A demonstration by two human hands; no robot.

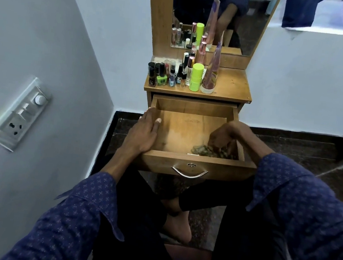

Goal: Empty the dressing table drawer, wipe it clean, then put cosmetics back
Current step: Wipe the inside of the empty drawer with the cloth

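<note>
Wiping is underway: the left hand [144, 132] lies flat, fingers released, on the pulled-out wooden drawer [189, 132]; the right hand [224, 139] grasps a crumpled greenish cloth [208, 151] inside. Bottled cosmetics [181, 75] wait on the wooden surface [233, 85], unreturned.

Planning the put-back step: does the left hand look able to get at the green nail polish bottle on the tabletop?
Probably yes. The left hand rests open on the drawer edge, and the green nail polish bottle stands in the front row, nothing before it.
</note>
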